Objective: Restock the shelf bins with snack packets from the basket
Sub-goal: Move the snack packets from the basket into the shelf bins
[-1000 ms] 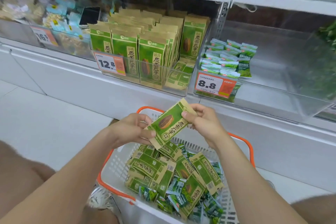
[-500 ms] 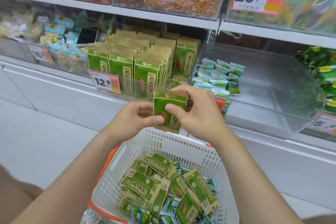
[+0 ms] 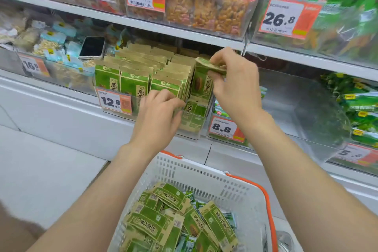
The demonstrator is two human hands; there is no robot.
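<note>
My right hand (image 3: 235, 86) pinches a green-and-tan snack packet (image 3: 208, 66) above the right end of the clear shelf bin (image 3: 190, 129) priced 12.8. Rows of the same packets (image 3: 143, 71) stand upright in that bin. My left hand (image 3: 161, 108) reaches over the bin's front wall, fingers against the standing packets at the gap on the right; whether it grips any is hidden. Below, the white basket (image 3: 235, 188) with orange handles holds several more green packets (image 3: 169, 217).
A phone (image 3: 92, 46) lies on the bin of pale snacks to the left. The bin (image 3: 306, 108) to the right, priced 8.8, holds small green packets at its left end. Upper shelf bins with price tags 15.8 and 26.8 overhang the work area.
Both hands rose from the basket to the shelf. The right hand carried the packet up over the 12.8 bin; the left hand let go of it and moved to the standing packets.
</note>
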